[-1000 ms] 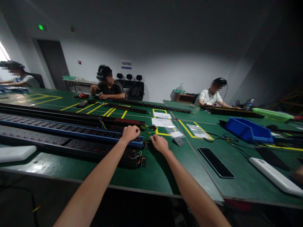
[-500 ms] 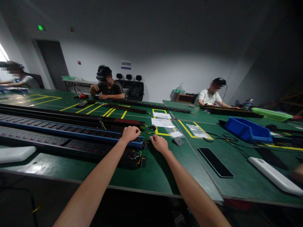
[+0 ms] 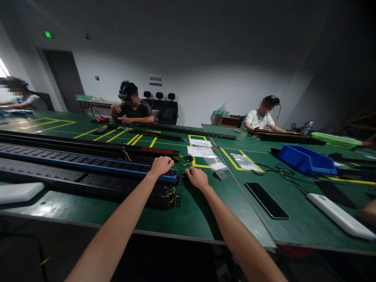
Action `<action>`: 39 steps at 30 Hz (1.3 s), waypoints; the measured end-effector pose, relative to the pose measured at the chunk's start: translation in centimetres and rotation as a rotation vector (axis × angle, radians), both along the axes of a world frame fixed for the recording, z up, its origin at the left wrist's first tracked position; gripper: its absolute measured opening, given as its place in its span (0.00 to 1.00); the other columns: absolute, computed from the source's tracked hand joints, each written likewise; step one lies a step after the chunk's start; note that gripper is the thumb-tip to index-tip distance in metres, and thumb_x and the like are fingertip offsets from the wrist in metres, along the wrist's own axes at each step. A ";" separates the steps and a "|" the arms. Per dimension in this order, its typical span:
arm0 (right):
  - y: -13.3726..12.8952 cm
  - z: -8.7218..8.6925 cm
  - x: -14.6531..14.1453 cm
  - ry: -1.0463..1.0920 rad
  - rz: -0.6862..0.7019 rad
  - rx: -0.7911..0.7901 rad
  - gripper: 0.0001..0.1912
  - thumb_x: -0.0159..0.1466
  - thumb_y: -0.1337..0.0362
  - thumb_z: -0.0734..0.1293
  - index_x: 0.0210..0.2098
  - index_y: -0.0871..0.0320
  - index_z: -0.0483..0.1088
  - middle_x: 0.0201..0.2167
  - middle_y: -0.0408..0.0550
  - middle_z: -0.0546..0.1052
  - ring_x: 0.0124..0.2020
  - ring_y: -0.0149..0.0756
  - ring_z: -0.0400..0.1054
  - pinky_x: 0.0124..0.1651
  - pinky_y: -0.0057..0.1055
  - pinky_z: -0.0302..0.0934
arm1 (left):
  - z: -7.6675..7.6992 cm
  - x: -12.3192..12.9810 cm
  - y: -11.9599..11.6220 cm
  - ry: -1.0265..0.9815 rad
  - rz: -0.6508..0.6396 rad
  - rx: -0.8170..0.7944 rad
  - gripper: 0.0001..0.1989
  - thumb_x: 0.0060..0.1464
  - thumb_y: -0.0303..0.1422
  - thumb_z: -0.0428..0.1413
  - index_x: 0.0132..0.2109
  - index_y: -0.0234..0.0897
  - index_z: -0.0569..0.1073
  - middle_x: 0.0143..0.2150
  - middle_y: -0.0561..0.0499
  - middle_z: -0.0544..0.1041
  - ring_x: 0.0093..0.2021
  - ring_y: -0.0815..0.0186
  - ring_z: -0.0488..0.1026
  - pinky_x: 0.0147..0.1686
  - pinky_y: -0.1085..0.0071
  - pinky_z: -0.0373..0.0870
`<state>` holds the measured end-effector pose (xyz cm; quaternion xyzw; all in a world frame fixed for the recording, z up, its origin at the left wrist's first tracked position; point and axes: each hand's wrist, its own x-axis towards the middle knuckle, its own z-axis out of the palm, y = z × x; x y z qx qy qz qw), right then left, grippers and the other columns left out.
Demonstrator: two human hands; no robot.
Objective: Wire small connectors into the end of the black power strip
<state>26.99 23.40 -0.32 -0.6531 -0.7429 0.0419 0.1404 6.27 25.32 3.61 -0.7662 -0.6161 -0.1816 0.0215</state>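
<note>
Long socket strips lie side by side on the green table. My left hand (image 3: 161,166) is closed over the right end of the blue-edged power strip (image 3: 111,164), its fingertips partly hidden. Just right of that end, my right hand (image 3: 197,177) has its fingers curled together beside short thin wires (image 3: 185,165); whatever is between them is too small to make out. Nearer me lies a black power strip (image 3: 117,187) with coloured wires showing at its open end. A small black end piece (image 3: 188,158) sits beyond my hands, and a dark bent plate (image 3: 220,175) stands right of my right hand.
A phone (image 3: 266,200), a white power bank (image 3: 339,214) with cable and a blue bin (image 3: 307,159) are to the right. Papers (image 3: 201,152) and a plastic bag (image 3: 244,161) lie ahead. Across the table sit several people; a white object (image 3: 20,192) is at left.
Both hands keep nearly the same place and grip at the strip's end. The view has shifted very slightly; nothing else has visibly moved.
</note>
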 end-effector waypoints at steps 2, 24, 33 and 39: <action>0.0 0.0 0.0 0.001 0.000 0.003 0.22 0.72 0.49 0.53 0.42 0.53 0.72 0.39 0.51 0.79 0.40 0.43 0.74 0.39 0.31 0.59 | 0.0 0.0 0.0 0.006 -0.005 0.000 0.19 0.62 0.40 0.45 0.40 0.43 0.81 0.42 0.47 0.83 0.46 0.57 0.77 0.48 0.66 0.67; 0.3 -0.4 0.0 -0.005 -0.014 -0.005 0.22 0.72 0.48 0.53 0.42 0.53 0.72 0.39 0.51 0.79 0.41 0.43 0.75 0.40 0.32 0.60 | -0.1 0.0 0.1 -0.032 0.087 0.025 0.20 0.65 0.40 0.43 0.42 0.40 0.79 0.41 0.44 0.82 0.44 0.56 0.78 0.46 0.65 0.69; 0.3 -0.4 0.1 0.011 -0.002 0.008 0.21 0.72 0.49 0.53 0.41 0.53 0.72 0.38 0.51 0.79 0.40 0.44 0.75 0.39 0.32 0.60 | -0.2 0.0 0.4 -0.086 0.049 0.005 0.18 0.64 0.40 0.46 0.41 0.41 0.79 0.40 0.47 0.83 0.45 0.60 0.78 0.49 0.68 0.67; 0.2 -0.2 0.0 0.004 0.002 0.008 0.22 0.72 0.49 0.53 0.41 0.53 0.73 0.38 0.51 0.79 0.40 0.44 0.75 0.39 0.32 0.59 | -0.4 -0.1 0.6 -0.106 0.020 0.011 0.18 0.65 0.39 0.45 0.41 0.41 0.79 0.39 0.47 0.83 0.48 0.60 0.76 0.54 0.66 0.65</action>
